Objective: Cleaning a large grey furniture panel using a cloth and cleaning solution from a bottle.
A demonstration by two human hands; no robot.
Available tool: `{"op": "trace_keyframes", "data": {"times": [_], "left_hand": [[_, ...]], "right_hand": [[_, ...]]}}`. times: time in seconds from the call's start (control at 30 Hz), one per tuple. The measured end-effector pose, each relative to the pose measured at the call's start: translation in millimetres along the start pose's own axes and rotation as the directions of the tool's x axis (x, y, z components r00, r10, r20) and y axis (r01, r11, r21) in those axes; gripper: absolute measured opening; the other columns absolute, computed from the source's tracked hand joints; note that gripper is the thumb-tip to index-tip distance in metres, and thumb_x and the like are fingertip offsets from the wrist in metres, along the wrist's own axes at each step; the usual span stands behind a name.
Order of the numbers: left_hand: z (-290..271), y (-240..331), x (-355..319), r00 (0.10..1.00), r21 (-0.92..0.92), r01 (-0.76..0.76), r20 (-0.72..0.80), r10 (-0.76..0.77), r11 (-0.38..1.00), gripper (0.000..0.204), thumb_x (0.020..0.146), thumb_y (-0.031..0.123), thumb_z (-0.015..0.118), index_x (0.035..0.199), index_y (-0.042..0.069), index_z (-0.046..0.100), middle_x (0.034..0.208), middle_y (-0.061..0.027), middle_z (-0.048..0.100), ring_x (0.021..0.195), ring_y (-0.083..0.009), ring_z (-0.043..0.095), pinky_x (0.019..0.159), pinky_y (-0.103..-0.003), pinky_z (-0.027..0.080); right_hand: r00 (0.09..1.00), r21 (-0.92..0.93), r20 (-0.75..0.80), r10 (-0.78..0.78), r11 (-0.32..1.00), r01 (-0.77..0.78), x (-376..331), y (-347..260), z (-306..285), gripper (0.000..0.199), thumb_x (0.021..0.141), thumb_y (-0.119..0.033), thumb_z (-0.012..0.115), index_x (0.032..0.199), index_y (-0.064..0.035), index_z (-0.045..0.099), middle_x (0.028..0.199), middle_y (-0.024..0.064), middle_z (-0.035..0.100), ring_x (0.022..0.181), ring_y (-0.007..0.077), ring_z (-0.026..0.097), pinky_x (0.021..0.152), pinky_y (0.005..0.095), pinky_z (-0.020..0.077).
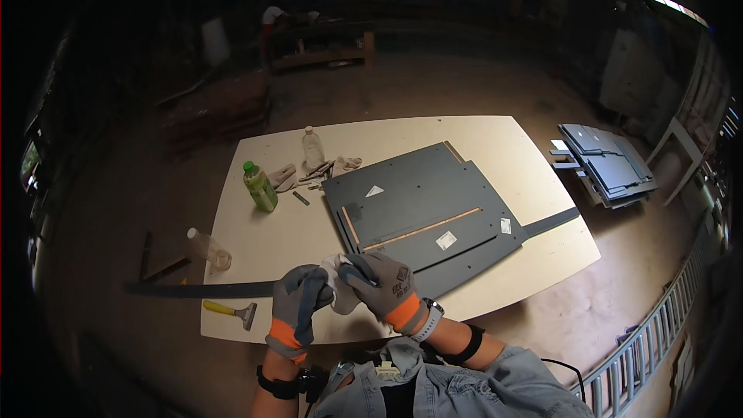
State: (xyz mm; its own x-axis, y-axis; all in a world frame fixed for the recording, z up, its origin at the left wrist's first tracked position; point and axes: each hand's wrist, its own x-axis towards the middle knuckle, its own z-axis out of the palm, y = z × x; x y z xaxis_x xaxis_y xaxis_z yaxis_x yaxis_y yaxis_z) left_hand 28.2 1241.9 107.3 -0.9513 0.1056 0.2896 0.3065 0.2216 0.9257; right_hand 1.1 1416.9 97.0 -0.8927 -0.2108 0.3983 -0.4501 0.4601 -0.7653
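Pale worktable (255,317) under me carries a stack of dark grey panels (422,209), a long dark strip (201,289) running off its left edge, then a green bottle (260,186), two clear bottles (313,147) (207,248), spare gloves (283,177) and a yellow-handled scraper (231,311); more grey panels (607,161) sit stacked on the floor to my right. At the near edge, just short of the panel stack, my gloved left hand (300,302) and right hand (379,282) meet. Fingers of both are curled tight around a crumpled white cloth (338,288) bunched between them.
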Motion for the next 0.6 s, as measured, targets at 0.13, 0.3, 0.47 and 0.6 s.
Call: {"op": "trace_keyframes", "data": {"times": [0.13, 0.3, 0.47, 0.6], "left_hand": [[5.6, 14.8, 14.6, 0.978, 0.024, -0.179, 0.117, 0.175, 0.984, 0.016, 0.088, 0.000, 0.044, 0.102, -0.003, 0.050, 0.083, -0.0086, 0.051, 0.068, -0.0139, 0.052, 0.063, -0.025, 0.051], [4.0, 21.9, 11.2, 0.986, -0.503, 0.150, 0.142, -0.090, 0.851, 0.027, 0.096, 0.009, 0.041, 0.119, -0.004, 0.043, 0.100, -0.0140, 0.054, 0.084, -0.0166, 0.060, 0.079, -0.028, 0.054], [-7.3, 15.8, 7.7, 0.979, -0.483, 0.118, 0.201, -0.021, 0.868, 0.034, 0.095, 0.008, 0.043, 0.128, 0.001, 0.039, 0.110, -0.0193, 0.055, 0.092, -0.0216, 0.061, 0.085, -0.034, 0.053], [-12.4, 18.5, -0.9, 0.935, -0.415, 0.328, 0.268, -0.231, 0.848, 0.034, 0.095, 0.010, 0.042, 0.127, -0.001, 0.041, 0.113, -0.0185, 0.053, 0.098, -0.0236, 0.060, 0.091, -0.036, 0.049]], "right_hand": [[0.937, -0.128, -0.089, -0.338, 0.937, 0.326, 9.1, -0.9, -5.7, 0.024, 0.079, -0.015, 0.058, 0.101, -0.0073, 0.061, 0.094, 0.0102, 0.061, 0.083, 0.0280, 0.060, 0.068, 0.0344, 0.0489], [0.964, 0.031, -0.102, -0.247, 0.967, 0.251, 12.8, -3.4, -9.0, 0.021, 0.082, -0.015, 0.058, 0.099, -0.0039, 0.060, 0.087, 0.0129, 0.061, 0.076, 0.0310, 0.060, 0.065, 0.0363, 0.0479], [0.963, -0.136, -0.063, -0.261, 0.959, 0.251, 8.4, -11.7, -10.4, 0.023, 0.080, -0.015, 0.060, 0.099, -0.0029, 0.060, 0.090, 0.0120, 0.060, 0.075, 0.0296, 0.059, 0.066, 0.0350, 0.0476], [0.890, -0.395, 0.205, -0.408, 0.797, 0.457, 5.8, -1.6, -9.3, 0.031, 0.081, -0.024, 0.059, 0.101, -0.0002, 0.058, 0.096, 0.0137, 0.059, 0.079, 0.0281, 0.059, 0.071, 0.0342, 0.0474]]}}
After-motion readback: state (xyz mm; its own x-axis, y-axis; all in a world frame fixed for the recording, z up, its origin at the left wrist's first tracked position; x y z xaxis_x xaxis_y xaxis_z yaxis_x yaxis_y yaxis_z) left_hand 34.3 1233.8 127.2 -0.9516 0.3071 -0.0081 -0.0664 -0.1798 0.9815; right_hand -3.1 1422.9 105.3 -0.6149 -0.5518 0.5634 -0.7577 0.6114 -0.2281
